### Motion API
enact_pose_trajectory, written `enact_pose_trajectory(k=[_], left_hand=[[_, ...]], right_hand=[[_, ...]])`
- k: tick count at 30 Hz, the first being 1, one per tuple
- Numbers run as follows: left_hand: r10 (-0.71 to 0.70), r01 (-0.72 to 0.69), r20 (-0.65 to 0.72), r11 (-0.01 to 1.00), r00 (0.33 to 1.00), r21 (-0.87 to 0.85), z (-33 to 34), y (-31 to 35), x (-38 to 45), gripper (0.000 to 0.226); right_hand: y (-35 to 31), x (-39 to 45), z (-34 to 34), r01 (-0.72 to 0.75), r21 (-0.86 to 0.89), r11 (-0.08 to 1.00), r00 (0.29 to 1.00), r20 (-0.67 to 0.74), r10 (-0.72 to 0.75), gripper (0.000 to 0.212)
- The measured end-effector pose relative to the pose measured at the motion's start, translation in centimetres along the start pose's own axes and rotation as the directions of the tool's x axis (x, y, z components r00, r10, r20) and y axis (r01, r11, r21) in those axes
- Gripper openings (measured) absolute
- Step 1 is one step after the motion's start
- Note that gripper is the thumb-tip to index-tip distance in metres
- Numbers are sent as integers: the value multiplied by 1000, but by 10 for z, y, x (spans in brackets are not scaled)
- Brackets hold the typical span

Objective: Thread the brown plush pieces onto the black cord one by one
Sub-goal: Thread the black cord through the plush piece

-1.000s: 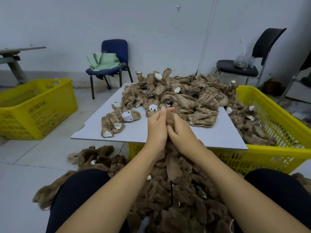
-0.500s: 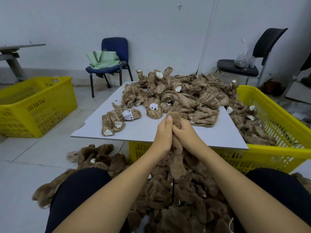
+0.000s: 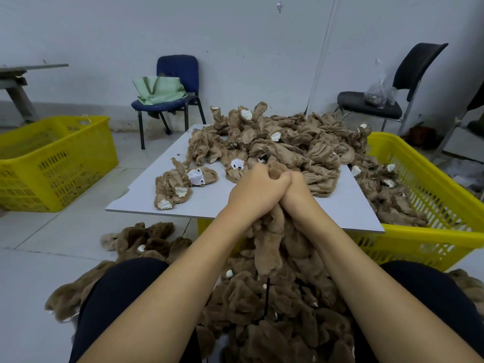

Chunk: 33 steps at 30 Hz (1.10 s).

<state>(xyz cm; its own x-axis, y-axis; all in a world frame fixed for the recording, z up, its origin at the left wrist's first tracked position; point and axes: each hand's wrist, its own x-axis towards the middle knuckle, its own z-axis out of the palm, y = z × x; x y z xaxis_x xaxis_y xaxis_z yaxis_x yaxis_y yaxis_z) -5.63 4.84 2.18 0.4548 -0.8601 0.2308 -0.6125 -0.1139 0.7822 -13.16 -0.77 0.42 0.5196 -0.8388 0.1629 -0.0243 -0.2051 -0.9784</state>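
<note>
My left hand [image 3: 252, 188] and my right hand [image 3: 296, 191] press together above my lap, both closed on one brown plush piece [image 3: 269, 244] that hangs down from them. A short stretch of black cord [image 3: 267, 297] shows below it, running into the mass of threaded plush pieces [image 3: 277, 323] between my knees. A big heap of loose brown plush pieces [image 3: 282, 142] lies on the white board [image 3: 209, 205] in front of me. A few single pieces [image 3: 178, 187] sit apart at the board's left.
The board rests on a yellow crate [image 3: 445, 231] holding more plush at the right. Another yellow crate [image 3: 52, 163] stands on the floor at left. More plush [image 3: 141, 239] lies on the floor. A blue chair [image 3: 172, 100] with a green bag and a black chair [image 3: 387, 100] stand by the wall.
Both hands have dropped a little toward the board and closed tighter around the plush piece, pushing it down along the cord.
</note>
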Motion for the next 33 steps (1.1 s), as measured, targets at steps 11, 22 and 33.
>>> enact_pose_trajectory(k=[11, 22, 33], left_hand=[[-185, 182, -7, 961, 983, 207, 31, -43, -22, 25], [-146, 38, -134, 803, 980, -595, 23, -14, -20, 3], [157, -236, -243, 909, 957, -343, 24, -15, -21, 25]], right_hand=[[61, -25, 15, -194, -22, 981, 981, 7, 194, 32], [11, -6, 6, 166, -170, 971, 985, -16, -171, 49], [9, -20, 3, 363, -32, 931, 930, -42, -364, 47]])
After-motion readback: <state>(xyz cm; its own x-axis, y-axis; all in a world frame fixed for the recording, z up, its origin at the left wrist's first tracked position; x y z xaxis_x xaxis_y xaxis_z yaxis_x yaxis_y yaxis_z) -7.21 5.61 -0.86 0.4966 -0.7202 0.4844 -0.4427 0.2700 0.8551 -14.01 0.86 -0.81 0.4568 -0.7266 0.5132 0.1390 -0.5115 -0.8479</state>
